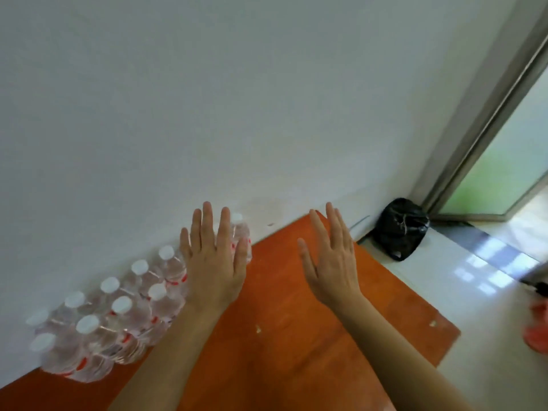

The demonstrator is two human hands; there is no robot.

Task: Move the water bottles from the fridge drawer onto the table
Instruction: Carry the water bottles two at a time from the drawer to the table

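Several clear water bottles (118, 318) with white caps and red labels stand upright in two rows along the white wall on the orange table (281, 321). My left hand (213, 262) is raised flat with fingers spread, holding nothing, in front of the right end of the rows; one bottle (240, 229) shows just behind its fingers. My right hand (332, 262) hovers over the table's bare right part, fingers straight, empty. The fridge drawer is out of view.
A black plastic bag (400, 229) lies on the floor in the corner beyond the table's far end. A glass door with a metal frame (486, 137) stands at right. The table's right edge drops to a glossy white floor (474, 292); a red object (538, 333) lies there.
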